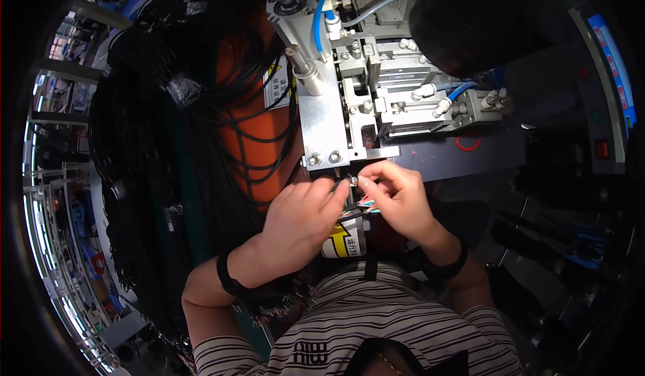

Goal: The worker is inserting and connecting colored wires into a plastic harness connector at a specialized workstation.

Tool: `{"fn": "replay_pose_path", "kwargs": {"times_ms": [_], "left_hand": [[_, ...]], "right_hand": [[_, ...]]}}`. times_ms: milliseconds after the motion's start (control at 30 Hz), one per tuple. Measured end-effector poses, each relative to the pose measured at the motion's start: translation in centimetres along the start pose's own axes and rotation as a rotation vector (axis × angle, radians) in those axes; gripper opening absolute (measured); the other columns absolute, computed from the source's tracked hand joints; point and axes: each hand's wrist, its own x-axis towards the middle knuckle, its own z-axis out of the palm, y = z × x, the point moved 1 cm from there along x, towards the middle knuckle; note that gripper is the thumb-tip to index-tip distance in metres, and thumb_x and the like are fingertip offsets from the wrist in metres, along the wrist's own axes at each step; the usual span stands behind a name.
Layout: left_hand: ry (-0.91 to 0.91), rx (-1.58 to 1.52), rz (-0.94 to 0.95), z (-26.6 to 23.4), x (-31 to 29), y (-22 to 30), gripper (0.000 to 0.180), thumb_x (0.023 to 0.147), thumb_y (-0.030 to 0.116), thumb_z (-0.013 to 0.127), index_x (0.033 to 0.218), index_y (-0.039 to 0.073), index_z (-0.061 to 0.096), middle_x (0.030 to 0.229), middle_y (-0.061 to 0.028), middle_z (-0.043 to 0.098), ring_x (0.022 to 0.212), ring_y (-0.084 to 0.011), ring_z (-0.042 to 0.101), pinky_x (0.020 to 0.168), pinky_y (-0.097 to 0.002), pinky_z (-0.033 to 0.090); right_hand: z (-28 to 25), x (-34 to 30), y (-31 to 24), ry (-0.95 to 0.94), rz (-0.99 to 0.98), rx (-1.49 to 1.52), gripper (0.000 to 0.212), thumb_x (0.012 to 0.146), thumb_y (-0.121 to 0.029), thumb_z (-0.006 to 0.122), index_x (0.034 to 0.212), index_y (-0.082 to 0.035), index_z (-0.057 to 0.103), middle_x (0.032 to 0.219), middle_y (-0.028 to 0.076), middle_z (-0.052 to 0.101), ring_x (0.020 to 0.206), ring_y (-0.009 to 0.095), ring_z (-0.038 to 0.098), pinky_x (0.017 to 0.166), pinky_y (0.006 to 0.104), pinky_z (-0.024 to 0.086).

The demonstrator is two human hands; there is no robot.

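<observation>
Black cables (144, 47) hang leftmost, apparently for ready reach. The left hand (299, 221) is curled at a small pale piece (355, 181); its exact grip is hidden. Coloured wires (367, 205) lie between the hands. The right hand (403, 199) pinches the piece, presumably to steady it.

Fixture plate (322, 124): bare metal, smooth, bright sheen. Socket-head bolts (336, 156): polished metal. Blue air hose (316, 26): glossy plastic. Coloured wires (369, 204): plastic insulation, smooth. Black cables (148, 47): plastic-looking sheaths, low sheen. Wrap (183, 92): clear film, crinkled, glossy. Striped shirt (403, 295): matt cloth.
</observation>
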Motion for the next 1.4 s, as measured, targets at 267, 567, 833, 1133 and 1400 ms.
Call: {"fn": "replay_pose_path", "kwargs": {"times_ms": [267, 567, 833, 1133, 1400], "left_hand": [[0.035, 0.332, -0.085, -0.6, -1.1, -1.2, 0.037, 0.07, 0.002, 0.063, 0.107, 0.002, 0.063, 0.091, -0.0086, 0.057, 0.08, -0.0244, 0.057, 0.07, -0.0352, 0.046], [0.078, -0.516, -0.216, -0.3, -1.1, -0.3, 0.042, 0.07, -0.006, 0.066, 0.111, 0.001, 0.063, 0.078, -0.0129, 0.06, 0.067, -0.03, 0.06, 0.059, -0.0356, 0.048], [0.077, -0.262, -0.066, 0.4, -1.1, -0.5, 0.055, 0.065, 0.002, 0.073, 0.118, 0.004, 0.058, 0.079, -0.0094, 0.061, 0.065, -0.0283, 0.062, 0.056, -0.0364, 0.049], [0.208, -0.39, -0.074, 1.2, -1.1, -0.5, 0.044, 0.068, 0.005, 0.075, 0.109, 0.005, 0.061, 0.078, -0.0097, 0.064, 0.063, -0.0284, 0.063, 0.055, -0.0354, 0.049], [0.247, -0.177, 0.114, 1.4, -1.2, -0.6, 0.038, 0.072, 0.008, 0.073, 0.108, -0.001, 0.061, 0.069, -0.0055, 0.058, 0.055, -0.0215, 0.058, 0.048, -0.033, 0.041]], "right_hand": [[-0.2, -0.6, -0.2, 0.125, -0.226, -0.188, 0.007, 0.088, -0.001, 0.067, 0.094, 0.001, 0.067, 0.078, -0.001, 0.063, 0.055, -0.002, 0.044, 0.048, 0.0167, 0.034], [0.8, -0.8, -1.1, -0.178, -0.187, 0.246, 0.019, 0.088, 0.001, 0.066, 0.107, 0.0, 0.065, 0.088, 0.002, 0.064, 0.06, -0.001, 0.051, 0.052, 0.0163, 0.039], [1.3, -1.3, -1.0, -0.05, -0.129, 0.363, 0.024, 0.092, 0.001, 0.06, 0.116, 0.003, 0.061, 0.092, 0.006, 0.066, 0.061, 0.004, 0.057, 0.053, 0.0165, 0.042], [0.3, -1.1, -0.7, -0.21, 0.273, 0.828, 0.022, 0.099, -0.01, 0.053, 0.114, 0.004, 0.062, 0.092, 0.01, 0.068, 0.056, 0.009, 0.058, 0.047, 0.0181, 0.04], [0.1, -0.7, -0.9, -0.302, 0.346, 0.829, 0.021, 0.098, -0.015, 0.057, 0.107, 0.003, 0.064, 0.086, 0.007, 0.067, 0.056, 0.008, 0.057, 0.046, 0.0178, 0.04]]}}
